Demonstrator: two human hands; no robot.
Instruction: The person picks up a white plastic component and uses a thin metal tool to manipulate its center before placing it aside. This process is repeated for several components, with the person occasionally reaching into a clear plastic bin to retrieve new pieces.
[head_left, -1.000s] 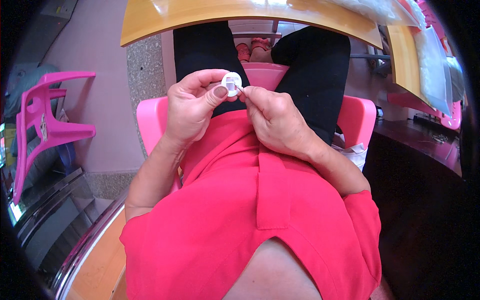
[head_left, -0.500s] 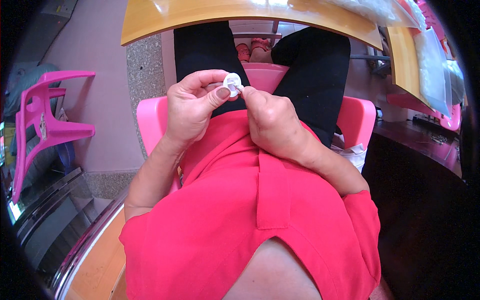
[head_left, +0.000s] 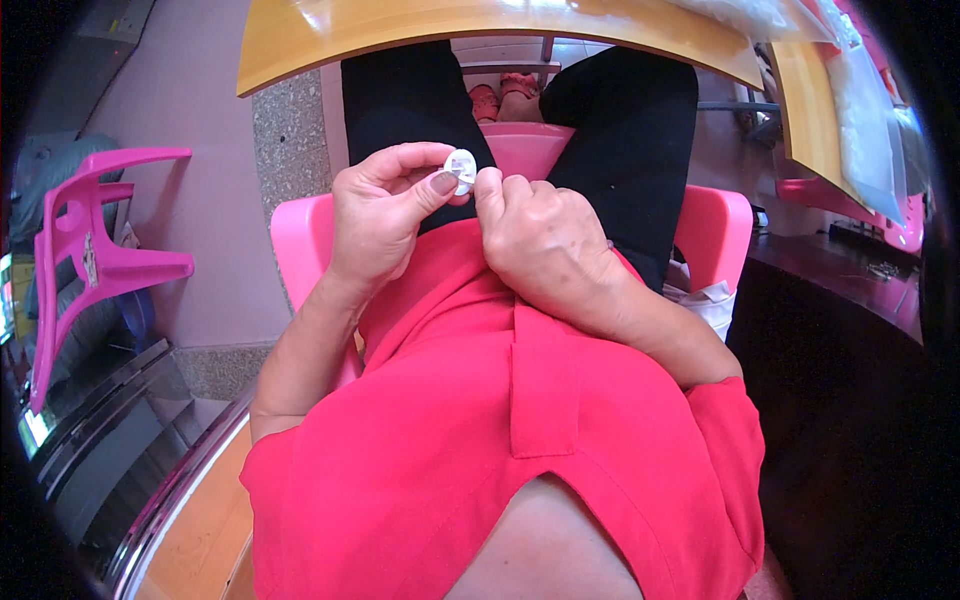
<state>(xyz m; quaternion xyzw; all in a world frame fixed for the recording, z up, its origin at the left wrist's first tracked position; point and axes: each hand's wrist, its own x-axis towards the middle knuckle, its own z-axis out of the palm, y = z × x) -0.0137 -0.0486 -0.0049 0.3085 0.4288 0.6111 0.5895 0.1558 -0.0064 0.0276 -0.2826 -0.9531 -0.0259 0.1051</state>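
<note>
Between the thumb and fingers of my left hand (head_left: 385, 205) is a small round white plastic piece (head_left: 460, 166), with an opening in its middle. It is held above my lap, tilted to one side. My right hand (head_left: 540, 225) is closed just right of it, its curled fingers very near or touching the piece's edge. The back of that hand faces up and hides the fingertips, so whatever they pinch cannot be made out.
A wooden table edge (head_left: 500, 40) crosses the far side above my knees. Clear plastic bags (head_left: 865, 140) hang at the far right. I sit on a pink chair (head_left: 712, 235); another pink chair (head_left: 85, 240) stands at the left. A dark surface (head_left: 830, 285) lies at the right.
My right hand has rolled over, turning its back upward and hiding the thin tip seen at its fingers before. The white piece has turned slightly in my left hand.
</note>
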